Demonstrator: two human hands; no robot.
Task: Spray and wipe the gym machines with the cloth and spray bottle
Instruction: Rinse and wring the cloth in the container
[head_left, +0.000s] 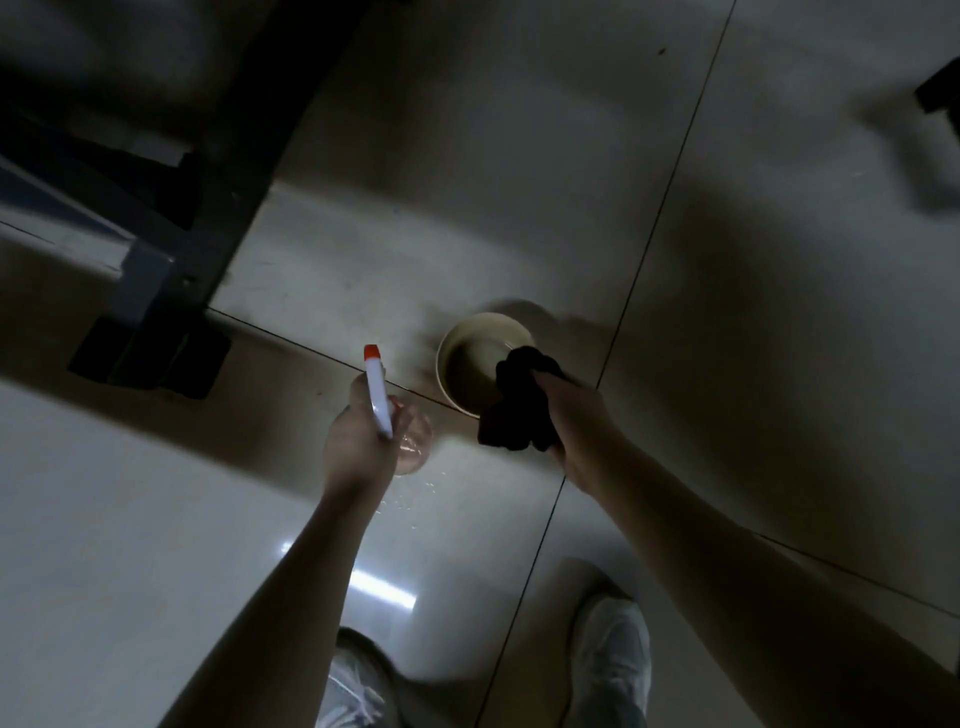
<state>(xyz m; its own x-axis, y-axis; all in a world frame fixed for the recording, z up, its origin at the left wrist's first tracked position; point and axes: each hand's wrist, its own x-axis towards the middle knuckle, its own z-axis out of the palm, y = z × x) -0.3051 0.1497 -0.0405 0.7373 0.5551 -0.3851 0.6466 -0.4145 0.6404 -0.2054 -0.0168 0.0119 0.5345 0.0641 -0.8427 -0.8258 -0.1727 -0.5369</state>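
dim light, view straight down onto a glossy pale tiled floor (779, 312). your left hand (358, 441) gripped the spray bottle with a clear rounded body, white trigger head and orange nozzle tip (378, 395). its fingers were curled round the neck and the nozzle pointed away from you. the bottle was held in the air over a tile seam. your right hand (576, 421) was closed round a bunched black cloth (514, 410), which hung in folds from the left side of the fist. the cloth overlapped the near right rim of a round pale bowl with a dark inside (447, 338) that sat on the floor just beyond both hands; you couldn't tell whether cloth and bowl touched. the bottle was just left of the bowl, apart from the cloth. small wet droplets (410, 499) lay on the tile beside your left wrist, near a bright streak of reflected light (384, 584). upper left, the dark metal frame bar of a gym machine (244, 156) ran down to a flat black foot pad (150, 358) on the floor, well apart from both hands. your white lace-up shoes, left (353, 686) and right (618, 660), stood at the bottom edge, one on each side of a tile seam. a dark blurred shape (940, 98) sat at the top right edge, too blurred to identify.
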